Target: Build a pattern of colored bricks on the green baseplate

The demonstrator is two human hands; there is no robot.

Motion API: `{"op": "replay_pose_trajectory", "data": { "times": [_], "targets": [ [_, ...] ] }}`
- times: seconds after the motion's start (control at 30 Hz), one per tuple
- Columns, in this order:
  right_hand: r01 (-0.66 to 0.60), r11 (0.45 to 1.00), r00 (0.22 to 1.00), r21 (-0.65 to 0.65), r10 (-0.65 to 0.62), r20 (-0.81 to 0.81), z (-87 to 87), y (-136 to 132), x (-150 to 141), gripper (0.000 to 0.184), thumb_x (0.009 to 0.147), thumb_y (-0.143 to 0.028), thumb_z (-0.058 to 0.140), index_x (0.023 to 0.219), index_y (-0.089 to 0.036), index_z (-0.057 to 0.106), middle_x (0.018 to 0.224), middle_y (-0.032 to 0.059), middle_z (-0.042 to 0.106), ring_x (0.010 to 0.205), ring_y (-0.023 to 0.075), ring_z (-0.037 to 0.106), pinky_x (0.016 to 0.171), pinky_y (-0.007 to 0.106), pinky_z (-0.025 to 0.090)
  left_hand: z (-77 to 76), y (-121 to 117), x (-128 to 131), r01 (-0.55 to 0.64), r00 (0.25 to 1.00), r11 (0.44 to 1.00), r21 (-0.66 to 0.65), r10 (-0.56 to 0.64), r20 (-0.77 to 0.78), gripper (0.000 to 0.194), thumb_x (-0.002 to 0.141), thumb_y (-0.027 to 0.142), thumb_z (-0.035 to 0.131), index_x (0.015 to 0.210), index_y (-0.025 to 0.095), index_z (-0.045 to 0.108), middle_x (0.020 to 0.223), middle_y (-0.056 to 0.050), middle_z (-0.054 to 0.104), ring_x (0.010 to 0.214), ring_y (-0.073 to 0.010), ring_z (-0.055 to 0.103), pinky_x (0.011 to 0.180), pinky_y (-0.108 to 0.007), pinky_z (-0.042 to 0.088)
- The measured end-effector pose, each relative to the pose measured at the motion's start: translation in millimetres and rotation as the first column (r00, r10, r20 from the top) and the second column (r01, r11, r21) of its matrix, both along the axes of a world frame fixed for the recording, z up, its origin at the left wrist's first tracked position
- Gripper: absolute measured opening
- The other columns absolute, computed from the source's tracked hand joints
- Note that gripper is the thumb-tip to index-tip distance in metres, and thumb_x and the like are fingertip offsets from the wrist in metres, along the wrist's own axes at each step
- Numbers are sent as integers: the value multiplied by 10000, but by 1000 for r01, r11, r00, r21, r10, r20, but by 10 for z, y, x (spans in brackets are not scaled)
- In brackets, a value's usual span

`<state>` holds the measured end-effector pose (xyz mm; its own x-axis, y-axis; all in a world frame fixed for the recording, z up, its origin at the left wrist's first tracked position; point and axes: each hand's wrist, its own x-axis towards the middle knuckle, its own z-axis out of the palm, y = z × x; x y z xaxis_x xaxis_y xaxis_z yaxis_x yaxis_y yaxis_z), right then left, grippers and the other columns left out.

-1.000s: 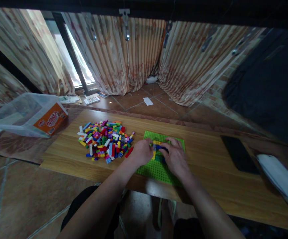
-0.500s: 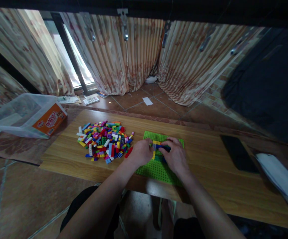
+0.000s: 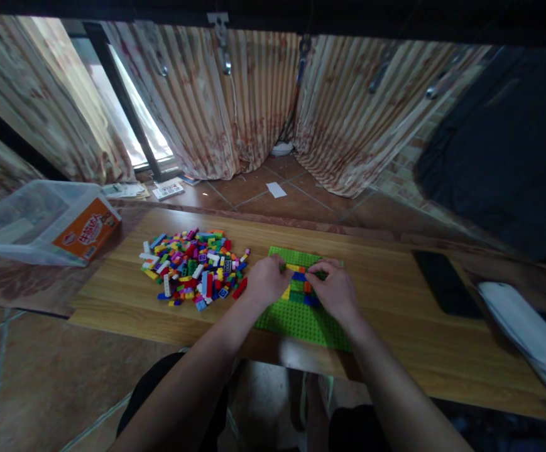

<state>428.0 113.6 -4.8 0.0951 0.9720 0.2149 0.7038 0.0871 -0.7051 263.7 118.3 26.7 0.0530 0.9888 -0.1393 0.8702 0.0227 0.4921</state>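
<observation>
Lying just below right of centre on green baseplate point(image 3: 301, 323): brick cluster point(image 3: 297, 286), flanked by left hand point(image 3: 265, 280) and right hand point(image 3: 336, 290), each grip narrow, contents indiscernible; could be loosened by uneven pressing.

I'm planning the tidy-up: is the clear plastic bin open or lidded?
Open: no lid covers the clear plastic bin, and its inside shows from above.

Wood-grain tabletop point(image 3: 386, 320) w/ slight gloss, studded green plastic baseplate point(image 3: 301, 323), clear plastic bin point(image 3: 41, 216), striped cloth curtains point(image 3: 263, 94)
</observation>
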Motion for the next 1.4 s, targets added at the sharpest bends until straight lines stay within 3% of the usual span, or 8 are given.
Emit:
{"op": "replay_pose_trajectory", "data": {
  "times": [0.2,0.43,0.73,0.93,1.2,1.4],
  "targets": [
    [14,1000,1000,-14,-14,-15,2,16,-23,55,700,-241,643,707,-210,688,929,61,636,919,213,591,875,378,459,7,35,32,-68,998,997,-33,69,9,400,788,464,610,1061,181,678,938,-90,729,878,-230,673,709,-282,469],
    [34,999,999,-28,-35,-36,-9,32,-22,44,670,-218,661,706,-210,687,892,50,638,881,205,593,859,378,467,54,65,57,-158,986,982,-106,163,42,375,720,432,686,1020,207,695,953,-60,731,907,-212,660,708,-263,462],
    [48,996,998,-74,-51,-32,-39,77,-27,101,651,-202,658,745,-198,695,895,59,639,876,212,586,849,386,469,81,139,89,-177,983,969,-174,183,18,367,667,393,707,985,209,701,957,-72,732,930,-240,671,730,-286,482],
    [-23,1000,999,-21,22,-42,-86,75,-25,113,680,-210,613,764,-208,689,870,45,653,876,209,591,853,394,467,82,178,112,-133,990,971,-199,138,12,355,674,320,695,1004,189,690,983,-81,730,941,-218,673,718,-257,485],
    [-74,997,997,-20,73,-38,-112,103,62,132,686,-268,642,792,-209,691,882,37,671,854,197,606,824,380,476,1,106,56,-108,992,987,-122,115,53,359,730,412,667,1022,203,672,940,-50,726,889,-188,666,685,-242,467],
    [-80,994,996,-79,78,-33,-94,122,85,154,660,-243,671,807,-200,693,891,39,671,851,194,607,818,373,479,-47,260,-27,27,990,985,-173,-2,141,371,688,322,700,1016,150,675,806,-24,707,744,-150,644,619,-212,461]
  ]
}}
